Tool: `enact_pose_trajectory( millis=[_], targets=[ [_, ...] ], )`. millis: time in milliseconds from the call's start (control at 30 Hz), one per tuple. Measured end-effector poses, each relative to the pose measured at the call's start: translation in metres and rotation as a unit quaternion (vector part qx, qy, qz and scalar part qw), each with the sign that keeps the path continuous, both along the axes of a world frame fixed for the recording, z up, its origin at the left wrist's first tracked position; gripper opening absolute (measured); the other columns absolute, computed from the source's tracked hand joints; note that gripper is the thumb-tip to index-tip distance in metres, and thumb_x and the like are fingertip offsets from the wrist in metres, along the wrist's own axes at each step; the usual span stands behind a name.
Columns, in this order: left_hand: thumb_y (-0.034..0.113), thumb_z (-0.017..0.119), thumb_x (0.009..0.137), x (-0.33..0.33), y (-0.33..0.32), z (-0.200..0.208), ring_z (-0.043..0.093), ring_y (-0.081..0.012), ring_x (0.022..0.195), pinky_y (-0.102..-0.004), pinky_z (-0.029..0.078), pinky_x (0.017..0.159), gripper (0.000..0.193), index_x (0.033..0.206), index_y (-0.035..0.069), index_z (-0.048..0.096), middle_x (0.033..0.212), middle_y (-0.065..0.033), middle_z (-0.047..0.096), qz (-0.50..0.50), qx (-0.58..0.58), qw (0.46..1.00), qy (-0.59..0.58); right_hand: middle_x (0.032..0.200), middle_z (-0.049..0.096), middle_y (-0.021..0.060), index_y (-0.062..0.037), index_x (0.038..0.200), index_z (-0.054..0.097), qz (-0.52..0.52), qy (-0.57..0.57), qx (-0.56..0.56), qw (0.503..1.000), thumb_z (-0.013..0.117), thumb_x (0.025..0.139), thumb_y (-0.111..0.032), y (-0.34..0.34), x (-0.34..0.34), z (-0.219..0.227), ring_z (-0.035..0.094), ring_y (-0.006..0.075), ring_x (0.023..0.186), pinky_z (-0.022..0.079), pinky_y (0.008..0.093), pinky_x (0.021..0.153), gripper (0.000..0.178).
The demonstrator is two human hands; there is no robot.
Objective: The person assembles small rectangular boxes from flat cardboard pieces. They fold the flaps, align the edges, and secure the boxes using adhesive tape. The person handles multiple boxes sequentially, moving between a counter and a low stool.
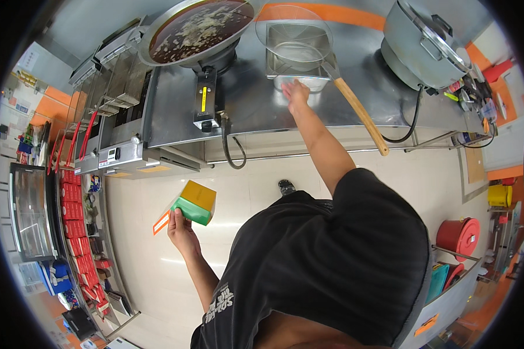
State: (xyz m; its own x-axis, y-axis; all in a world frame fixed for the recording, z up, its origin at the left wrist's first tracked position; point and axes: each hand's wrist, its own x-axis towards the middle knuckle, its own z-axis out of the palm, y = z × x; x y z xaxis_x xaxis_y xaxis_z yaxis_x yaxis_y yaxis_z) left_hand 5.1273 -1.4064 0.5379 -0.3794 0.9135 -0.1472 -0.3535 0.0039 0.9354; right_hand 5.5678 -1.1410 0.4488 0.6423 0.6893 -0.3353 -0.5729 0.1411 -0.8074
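My left hand (183, 231) grips a small paper box (195, 202) in mustard yellow and green, with an orange flap sticking out to the left. It is held out over the floor, short of the counter. My right arm reaches forward to the counter. There my right hand (296, 95), fingers apart, is at the near edge of a rectangular steel pan (278, 72); whether it touches the rim I cannot tell. Across the pan rests a round wire skimmer (294, 36), its wooden handle (360, 113) jutting over the counter's front edge. Beside my right hand is a pale container (317, 85).
A wide wok (151, 49) of dark oil with frying bits sits on a burner (205, 99) at the far left. A large grey cooker (418, 49) stands right on the steel counter (256, 110). Left are fryer baskets (122, 81) and stacked red boxes (73, 212); right, a red bin (457, 237).
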Motion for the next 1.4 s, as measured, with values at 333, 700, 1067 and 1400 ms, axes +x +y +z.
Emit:
enact_pose_trajectory(
  millis=[333,700,1067,1400],
  targets=[
    [0.006,0.067,0.092,0.007,-0.008,-0.001,0.065,-0.0213,0.071,-0.0319,0.052,0.063,0.015,0.103,-0.003,0.070,0.086,-0.0165,0.068,-0.226,0.012,0.863,0.451,0.125,0.058,0.0099,-0.0062,0.124,0.057,0.419,-0.514,0.215,0.717,0.067,0.095,-0.025,-0.197,-0.233,0.088,0.055,0.0160,0.117,0.045,0.0348,0.099,0.036],
    [0.008,0.065,0.093,-0.030,-0.023,-0.019,0.067,-0.0168,0.078,-0.0305,0.052,0.070,0.018,0.107,-0.004,0.069,0.089,-0.0139,0.071,-0.243,-0.066,0.873,0.418,0.116,0.058,0.0141,-0.0022,0.128,0.049,0.057,-0.084,-0.109,0.989,0.065,0.092,-0.052,-0.041,0.029,0.009,0.064,0.0272,0.101,0.050,0.0411,0.088,0.064],
    [0.010,0.065,0.093,-0.004,0.003,0.002,0.065,-0.0162,0.075,-0.0311,0.051,0.071,0.019,0.107,-0.003,0.069,0.086,-0.0120,0.070,-0.252,-0.046,0.867,0.427,0.114,0.058,0.0193,0.0004,0.120,0.043,-0.158,0.027,-0.001,0.987,0.052,0.102,-0.015,0.033,0.047,-0.002,0.069,0.0303,0.083,0.062,0.0390,0.065,0.026],
    [0.012,0.065,0.095,0.022,0.010,-0.002,0.063,-0.0143,0.075,-0.0300,0.050,0.071,0.020,0.106,-0.003,0.070,0.084,-0.0110,0.071,-0.277,-0.045,0.867,0.411,0.090,0.065,0.0187,0.0025,0.108,0.053,0.080,-0.139,-0.153,0.975,0.060,0.097,-0.036,0.012,0.102,0.023,0.070,0.0315,0.072,0.060,0.0435,0.059,0.041]
  ],
)
